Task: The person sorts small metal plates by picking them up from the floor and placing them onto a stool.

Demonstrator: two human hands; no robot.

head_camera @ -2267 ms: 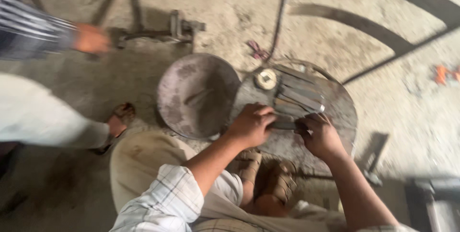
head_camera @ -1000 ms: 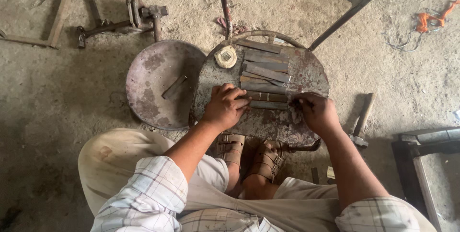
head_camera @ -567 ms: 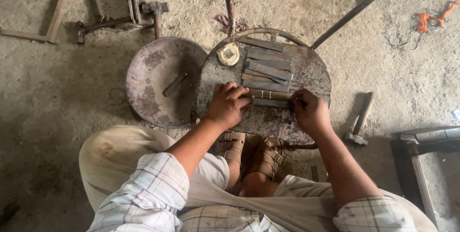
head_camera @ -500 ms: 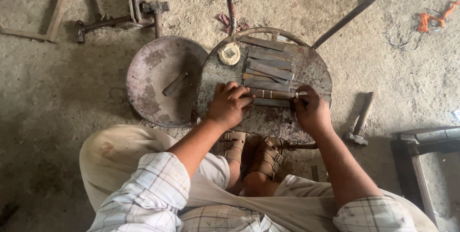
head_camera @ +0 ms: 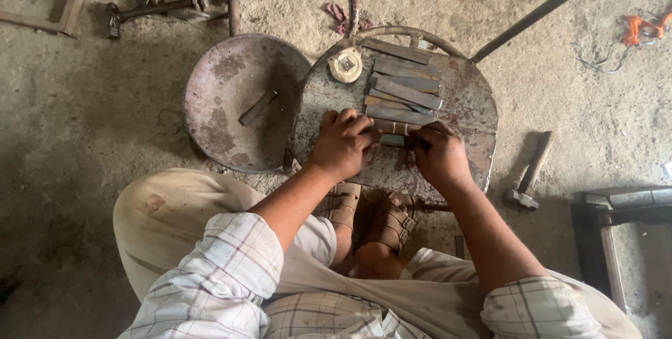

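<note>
Two hands at a row of flat metal strips on a round steel plate.

Left hand (head_camera: 343, 144) and right hand (head_camera: 439, 155) pinch one short strip (head_camera: 393, 134) between them, nearest of about seven strips (head_camera: 406, 90) on the plate (head_camera: 470, 111). One tape measure (head_camera: 345, 64) lies beyond; one rusty pan (head_camera: 220, 97) borders left, one hammer (head_camera: 528, 178) right. Bare floor surrounds.

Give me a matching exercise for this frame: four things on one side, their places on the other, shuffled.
Things:
1. hammer
2. tape roll
3. short bar
4. orange cord

Places:
A. inside the round pan
B. on the floor, top right corner
C. on the metal plate, left of the stacked strips
D. on the floor, right of the plate

Pairs: 1-D, 2-C, 3-A, 4-B
</note>
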